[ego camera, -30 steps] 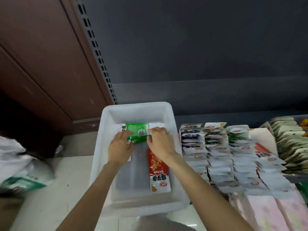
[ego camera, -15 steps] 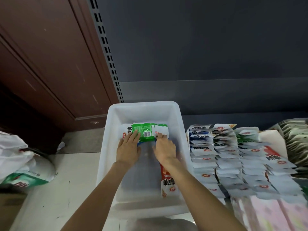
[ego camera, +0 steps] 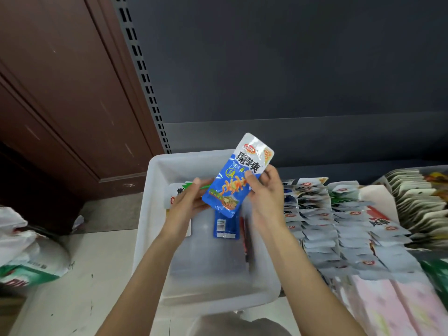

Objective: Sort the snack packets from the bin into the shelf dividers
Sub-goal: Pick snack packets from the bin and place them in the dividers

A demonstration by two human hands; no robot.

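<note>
My right hand [ego camera: 265, 190] holds a blue snack packet [ego camera: 236, 175] upright above the white plastic bin [ego camera: 155, 219], thumb across its front. My left hand [ego camera: 188, 200] grips a green and white packet [ego camera: 178, 190] at the bin's far left, fingertips reaching the blue packet's left edge. Inside the bin lie another blue packet [ego camera: 225, 225] and a red packet [ego camera: 244, 236], mostly hidden behind my right wrist. Rows of packets [ego camera: 327, 214] stand in the shelf dividers to the right of the bin.
A dark slotted shelf upright [ego camera: 140, 69] and grey back panel rise behind the bin. A brown wooden panel [ego camera: 60, 93] fills the left. White bags [ego camera: 26, 258] lie on the pale floor at left. Pink packages [ego camera: 388, 306] sit at the lower right.
Both hands have risen from the bin floor. My right hand has lifted a blue packet up out of the bin, and my left hand has picked up the green packet.
</note>
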